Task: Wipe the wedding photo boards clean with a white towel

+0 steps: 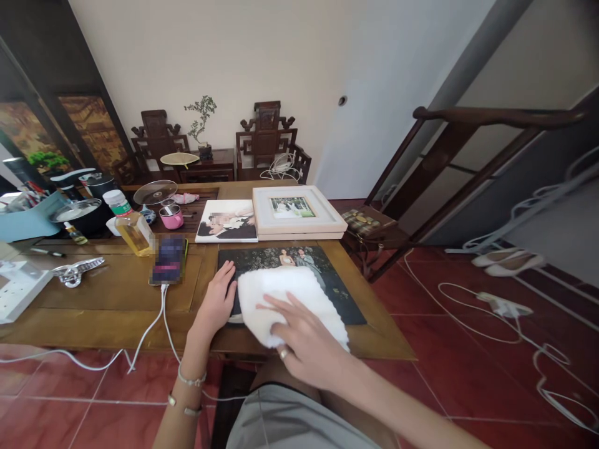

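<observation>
Resting atop white cloth, right hand fans fingers; cannot tell whether grip pinches folds. Cloth directly beneath, draped over dark photo panel at desk's near side, panel's long axis running left-right. Left hand, grip relaxed, holding nothing, lies at panel's left edge, just left of cloth.

Wooden table — photo print, phone, bottle

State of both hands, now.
Left hand: open, at the left edge of the dark photo panel.
Right hand: open, laid over the white cloth.
</observation>
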Demonstrator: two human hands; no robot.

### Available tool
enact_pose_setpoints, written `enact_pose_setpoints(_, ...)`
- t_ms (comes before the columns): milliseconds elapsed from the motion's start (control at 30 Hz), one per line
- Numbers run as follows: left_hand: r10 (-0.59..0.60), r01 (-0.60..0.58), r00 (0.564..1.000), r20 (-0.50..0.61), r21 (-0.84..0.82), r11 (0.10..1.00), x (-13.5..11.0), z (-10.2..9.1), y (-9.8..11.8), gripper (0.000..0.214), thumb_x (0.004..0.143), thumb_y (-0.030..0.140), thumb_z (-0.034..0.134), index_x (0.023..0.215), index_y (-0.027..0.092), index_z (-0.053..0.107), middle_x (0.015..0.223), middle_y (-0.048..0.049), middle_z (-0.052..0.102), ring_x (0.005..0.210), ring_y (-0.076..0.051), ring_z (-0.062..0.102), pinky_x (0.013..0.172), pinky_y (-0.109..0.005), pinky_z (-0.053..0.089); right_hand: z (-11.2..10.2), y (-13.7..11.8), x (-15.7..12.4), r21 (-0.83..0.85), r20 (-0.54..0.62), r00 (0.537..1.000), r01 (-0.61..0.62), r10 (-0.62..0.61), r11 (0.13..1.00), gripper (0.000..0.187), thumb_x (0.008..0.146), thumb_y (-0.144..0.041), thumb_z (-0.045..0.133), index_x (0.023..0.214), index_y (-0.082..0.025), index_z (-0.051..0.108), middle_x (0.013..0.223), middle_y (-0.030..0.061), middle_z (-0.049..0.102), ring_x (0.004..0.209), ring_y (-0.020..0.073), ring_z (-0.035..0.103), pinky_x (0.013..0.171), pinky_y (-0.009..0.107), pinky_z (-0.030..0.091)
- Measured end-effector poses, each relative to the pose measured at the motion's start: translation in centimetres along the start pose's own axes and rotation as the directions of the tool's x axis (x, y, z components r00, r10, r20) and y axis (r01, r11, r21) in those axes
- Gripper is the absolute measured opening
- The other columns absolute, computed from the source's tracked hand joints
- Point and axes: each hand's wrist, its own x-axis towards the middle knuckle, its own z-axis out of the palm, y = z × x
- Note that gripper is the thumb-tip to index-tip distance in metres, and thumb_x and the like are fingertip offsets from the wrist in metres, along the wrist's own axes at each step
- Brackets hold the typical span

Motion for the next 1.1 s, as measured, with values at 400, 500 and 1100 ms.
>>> enact_pose_setpoints(400,-0.026,0.009,0.995,-0.1,-0.17,0.985,0.0,-0.9,1.1,0.043,0.095,0.031,0.031,0.129,0.014,0.049,0.139,-0.0102,0.046,0.132,-0.019,0.038,0.112,-0.038,0.028,1.5,0.1,6.7,-0.242,-0.028,0.991,-0.13,0.127,0.961,0.032,0.074,-0.013,0.05,0.103,-0.016,0.064,0.14,0.0159,0.042,0.134,0.0372,0.025,0.104,0.065,0.014)
enact_pose_setpoints(500,-0.058,0.016,0.985,-0.161,-0.249,0.968,-0.1,-1.5,1.8,0.045,0.096,0.034,0.027,0.131,0.014,0.047,0.139,-0.0085,0.046,0.132,-0.018,0.038,0.112,-0.035,0.028,1.8,-1.7,5.4,-0.153,0.075,0.997,0.005,0.007,0.988,0.028,0.071,-0.016,0.053,0.096,-0.016,0.066,0.141,0.0144,0.042,0.135,0.0361,0.023,0.107,0.063,0.012)
enact_pose_setpoints(1100,-0.009,0.009,1.0,-0.007,-0.038,0.999,0.0,-0.2,0.6,0.041,0.091,0.025,0.037,0.126,0.008,0.052,0.138,-0.016,0.046,0.132,-0.022,0.039,0.111,-0.04,0.03,-1.4,4.3,7.3,-0.051,-0.065,0.984,-0.167,0.163,0.985,0.024,0.076,-0.009,0.04,0.088,-0.016,0.06,0.105,0.0153,0.065,0.11,0.027,0.053,0.099,0.045,0.031)
